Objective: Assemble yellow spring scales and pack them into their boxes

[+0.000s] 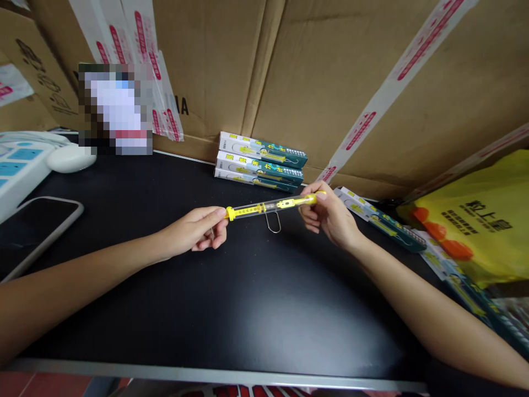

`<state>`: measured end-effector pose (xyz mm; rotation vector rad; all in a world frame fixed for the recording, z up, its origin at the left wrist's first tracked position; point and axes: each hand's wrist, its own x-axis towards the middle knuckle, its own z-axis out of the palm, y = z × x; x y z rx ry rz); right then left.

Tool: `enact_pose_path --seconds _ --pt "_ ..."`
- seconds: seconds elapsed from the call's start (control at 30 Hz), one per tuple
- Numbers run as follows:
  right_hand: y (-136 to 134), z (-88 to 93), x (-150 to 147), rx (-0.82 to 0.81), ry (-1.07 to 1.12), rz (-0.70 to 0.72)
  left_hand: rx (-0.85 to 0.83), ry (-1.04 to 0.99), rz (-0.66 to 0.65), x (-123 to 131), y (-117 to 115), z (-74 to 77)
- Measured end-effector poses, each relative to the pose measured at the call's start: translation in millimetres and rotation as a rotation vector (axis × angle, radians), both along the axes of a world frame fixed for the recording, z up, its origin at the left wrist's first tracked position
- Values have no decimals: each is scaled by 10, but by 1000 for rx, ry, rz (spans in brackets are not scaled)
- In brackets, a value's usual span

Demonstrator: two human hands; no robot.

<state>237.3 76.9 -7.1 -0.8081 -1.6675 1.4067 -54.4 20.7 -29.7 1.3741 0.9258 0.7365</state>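
Two hands, my left hand and right hand, grasp the clear yellow-capped plastic spring scale by its ends near the black table's far edge.

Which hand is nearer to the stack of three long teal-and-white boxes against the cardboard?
Right. The right hand grips the clear-and-yellow tube just right of and below the stack of boxes. The left hand pinches the tube's other end, farther off to the lower left.

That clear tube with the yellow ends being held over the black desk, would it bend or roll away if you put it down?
The tube spans straight between the left hand and right hand, so it is probably stiff. It looks round, so it might roll, though the wire hook hanging under it could stop that. Pinched by fingers alone, it seems light.
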Motion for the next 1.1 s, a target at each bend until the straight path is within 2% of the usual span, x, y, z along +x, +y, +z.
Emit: enact_pose_path --seconds 0.2,0.4,0.7,0.93,1.1 --pt "-93 195 -71 6 75 -65 -102 -117 -73 52 -64 30" --pt "-131 334 -47 79 57 -110 -93 -163 -103 85 -119 39" --pt "-158 300 -12 275 -112 -201 -7 -184 -74 70 -113 -37" --pt "-194 337 -47 134 -18 -121 -63 -167 -6 67 -119 23" --pt "-180 312 -27 133 -12 -100 11 -88 -7 76 -132 34"
